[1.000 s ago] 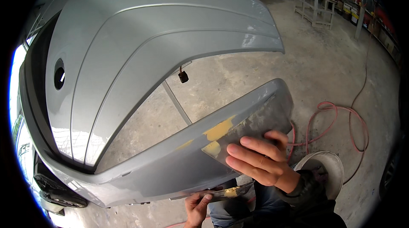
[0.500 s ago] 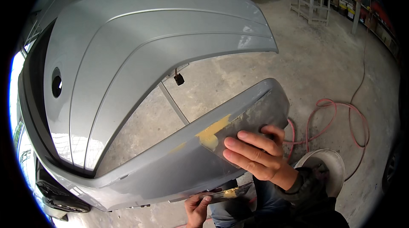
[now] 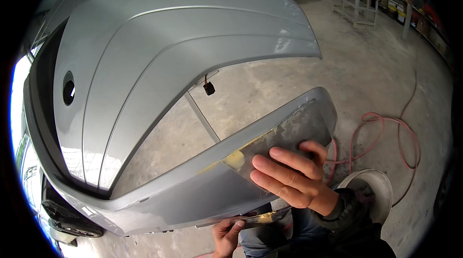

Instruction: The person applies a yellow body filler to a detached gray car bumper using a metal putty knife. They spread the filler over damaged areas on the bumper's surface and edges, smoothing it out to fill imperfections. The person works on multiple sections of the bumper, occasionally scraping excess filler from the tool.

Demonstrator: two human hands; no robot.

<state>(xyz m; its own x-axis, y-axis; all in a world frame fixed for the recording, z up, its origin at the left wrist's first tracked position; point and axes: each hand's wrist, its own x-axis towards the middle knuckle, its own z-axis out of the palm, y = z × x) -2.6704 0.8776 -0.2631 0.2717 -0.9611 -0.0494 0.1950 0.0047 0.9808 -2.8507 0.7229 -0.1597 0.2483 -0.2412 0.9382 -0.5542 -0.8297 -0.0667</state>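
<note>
A grey car bumper (image 3: 159, 205) curves across the view, its lower strip rising toward the right. Near that strip's right end lies yellow filler (image 3: 235, 158), thinning into a narrow line along the edge. My right hand (image 3: 294, 173) presses what looks like a thin dark grey spreader (image 3: 270, 148) flat on the strip, fingers stretched across it and the thumb mostly hidden. Below the strip, my left hand (image 3: 227, 236) grips a dark flat putty board (image 3: 251, 222) between thumb and fingers. A lump of yellow filler sits on this board; its far end is partly covered.
A pale bucket (image 3: 386, 188) stands right of my right forearm. Beyond it a red hose (image 3: 410, 135) lies looped on the concrete floor. A black connector (image 3: 209, 88) hangs inside the bumper's opening. A wooden bench (image 3: 354, 5) and loaded shelves are at the back right.
The yellow patch beside my right fingers has become smaller and thinner, and the spreader reaches a little further left along the strip. The view has shifted slightly. My left hand keeps the board.
</note>
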